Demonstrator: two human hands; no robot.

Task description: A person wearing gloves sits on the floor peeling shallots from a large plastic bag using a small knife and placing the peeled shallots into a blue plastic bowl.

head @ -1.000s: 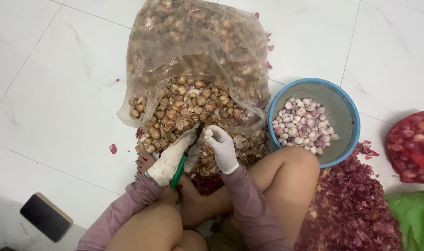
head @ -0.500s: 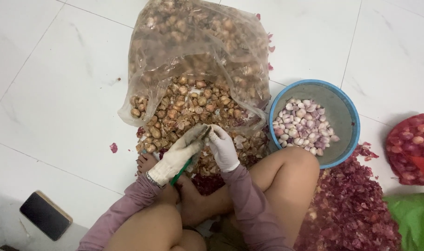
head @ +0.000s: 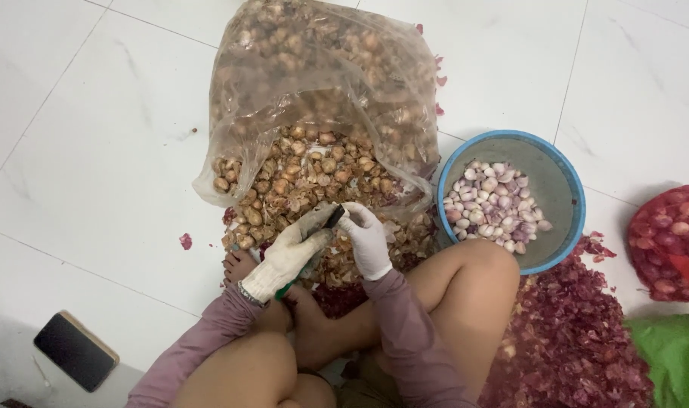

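Hands together over unpeeled shallots point(head: 307, 177): left hand point(head: 288, 257) gripping green-handled knife point(head: 314, 245), right hand point(head: 367, 240) pinching shallot.

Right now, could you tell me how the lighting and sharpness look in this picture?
Head view: bright, even light on the white floor tiles; soft glare on the clear plastic bag; left hand and right hand slightly soft; dark shadow beneath the legs.

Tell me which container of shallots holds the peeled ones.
The round blue bowl right of the hands holds the pale peeled ones. The clear plastic bag holds brown unpeeled ones, and the red mesh sack holds reddish unpeeled ones.
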